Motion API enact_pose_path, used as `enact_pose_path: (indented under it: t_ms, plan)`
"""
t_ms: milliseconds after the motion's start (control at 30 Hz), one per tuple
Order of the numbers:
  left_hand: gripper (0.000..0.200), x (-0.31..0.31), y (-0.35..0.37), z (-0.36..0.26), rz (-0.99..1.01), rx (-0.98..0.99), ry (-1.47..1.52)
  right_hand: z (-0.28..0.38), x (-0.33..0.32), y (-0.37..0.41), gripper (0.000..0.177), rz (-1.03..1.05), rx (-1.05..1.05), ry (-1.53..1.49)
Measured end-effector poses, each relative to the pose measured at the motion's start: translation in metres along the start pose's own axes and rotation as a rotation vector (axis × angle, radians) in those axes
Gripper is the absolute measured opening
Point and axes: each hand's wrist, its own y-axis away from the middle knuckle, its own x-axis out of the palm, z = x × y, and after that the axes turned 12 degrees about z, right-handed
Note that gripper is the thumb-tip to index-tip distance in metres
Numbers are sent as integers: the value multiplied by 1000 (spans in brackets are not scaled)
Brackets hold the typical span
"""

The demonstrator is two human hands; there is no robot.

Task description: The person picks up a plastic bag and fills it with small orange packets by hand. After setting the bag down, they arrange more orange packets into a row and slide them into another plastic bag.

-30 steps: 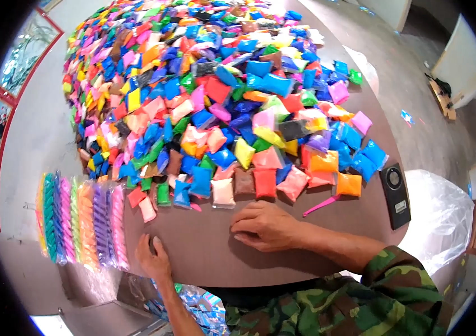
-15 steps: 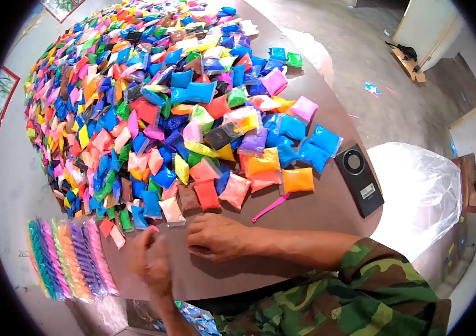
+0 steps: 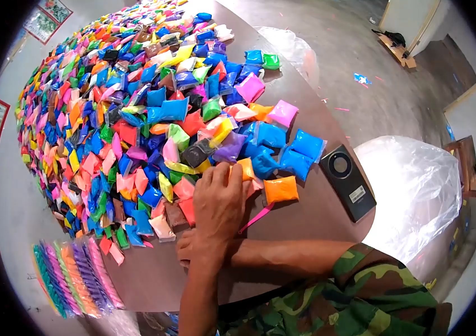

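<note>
My left hand crosses over my right wrist and reaches into the front of a heap of small coloured packets. Its bent fingers press down beside an orange packet, and whatever lies under the fingertips is hidden. My right hand rests on the table with its fingers curled in, partly covered by my left wrist; what it holds, if anything, does not show. Another orange packet lies to the right of my left hand. A thin pink plastic tool lies just below that packet.
A black phone-like device with a white label lies near the table's right edge. Clear bags of twisted coloured strips are at the left corner. A large translucent plastic bag stands beyond the brown table.
My left hand has moved up and right from the table's front to the packets, crossing over my right wrist. My right hand stays on the table. The view has shifted slightly.
</note>
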Motion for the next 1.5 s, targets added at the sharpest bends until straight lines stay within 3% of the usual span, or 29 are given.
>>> enact_pose_path:
  t_ms: [133, 200, 267, 433, 467, 533, 600, 633, 733, 833, 933, 1033, 1233, 1500]
  plan:
    - [25, -22, 32, 13, -252, -156, 421, 12, 5, -3, 13, -62, 275, -235]
    - [29, -52, 58, 10, -367, -590, 585, 43, -30, -4, 19, -30, 202, -234]
    - [35, -55, 93, 37, -580, -689, 559, 36, -27, -2, 22, 51, 111, -18]
    - [36, -54, 200, 71, -324, -971, 555, 45, -30, -10, 22, -313, 215, -254]
    - [33, -46, 209, 68, -249, -871, 552, 44, -30, -13, 21, -385, 215, -278]
    - [26, -33, 215, 48, -101, -683, 537, 51, -36, -12, 22, -228, 256, -235]
    - [21, -37, 207, 34, -38, -685, 532, 50, -39, -9, 25, 11, 270, -107]
    - [19, -39, 202, 30, -5, -684, 529, 48, -36, -9, 29, 11, 222, -76]
    - [20, -32, 198, 32, -241, -846, 775, 54, -39, -11, 30, -66, 250, -230]
    - [25, -11, 208, 48, -582, -922, 1073, 52, -38, -9, 27, -43, 177, -179]
    - [27, -23, 193, 22, -708, -963, 1262, 50, -39, -8, 25, -47, 215, -136]
    - [26, -13, 197, 15, -659, -905, 1317, 42, -33, -9, 24, -153, 187, -144]
    - [25, -4, 221, 31, -421, -785, 1096, 51, -40, -9, 25, -1, 255, -80]
    - [24, -10, 208, 22, -556, -897, 1297, 42, -34, -9, 25, -115, 254, -131]
